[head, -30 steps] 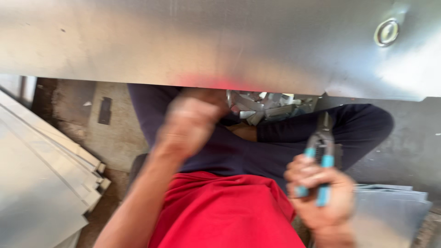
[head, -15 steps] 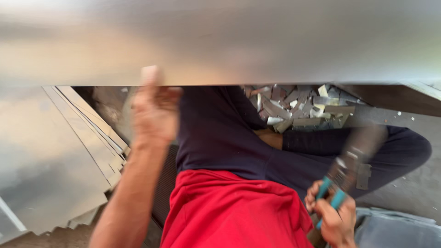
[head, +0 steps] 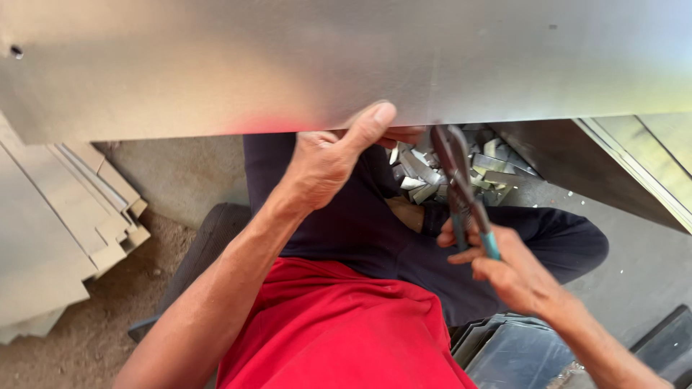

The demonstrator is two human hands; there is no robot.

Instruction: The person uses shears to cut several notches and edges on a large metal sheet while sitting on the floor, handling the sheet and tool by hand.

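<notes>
Head view, looking down from nearest to farthest: a red shirt [head: 339, 331] fills the bottom, with dark trousers [head: 432, 238] on folded legs beyond it. The right hand [head: 515, 270] is wrapped around the blue-sleeved grips of metal snips [head: 461, 184], fingers curled tight; the blades point up toward the lower edge of a large metal sheet [head: 346, 57] and appear to meet it, though whether they bite or merely touch is hard to tell. The left hand [head: 335, 155] pinches that same lower edge just left of the snips, thumb laid on the near face, fingers tucked behind.

I judge the sheet thin, light for its span, springy enough to flap, smooth and slippery, with a sharp cut edge. The best hold seems close beside the blades, thumb flat on the face.

Beyond the knees lies a heap of small metal offcuts [head: 447, 173] on the floor [head: 180, 173]. Stacked metal panels [head: 58, 216] rest at left. The sheet runs out of frame on three sides, hiding its full size, and the left fingers stay unseen behind it.
</notes>
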